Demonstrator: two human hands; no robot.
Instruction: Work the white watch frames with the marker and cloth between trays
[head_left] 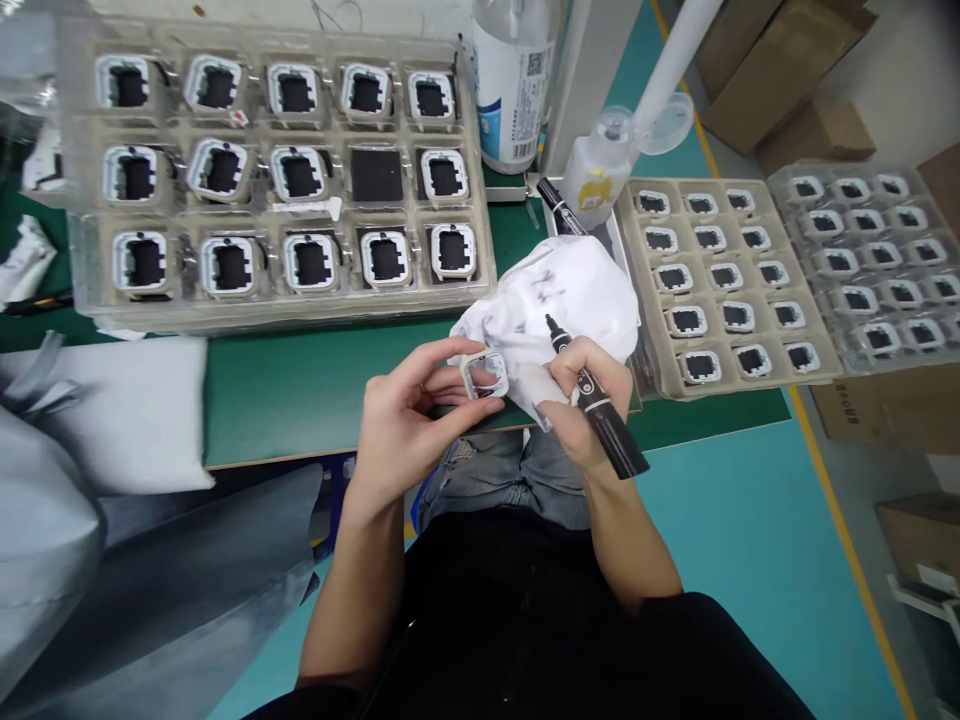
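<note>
My left hand is closed on a small white square frame with rounded corners, pinched between thumb and fingers near the table's front edge. In my right hand is a black marker pen, uncapped, its dark tip pointing up and left. The same hand also seems to touch a fold of the white cloth, which has dark ink smudges on it. The cloth lies just beyond both hands. A second black marker rests behind the cloth.
At the back left, a stacked tray holds similar frames, one pocket showing only its dark base. Two more trays of frames, a beige tray and a clear tray, lie right. A large bottle and a small dispenser bottle stand behind.
</note>
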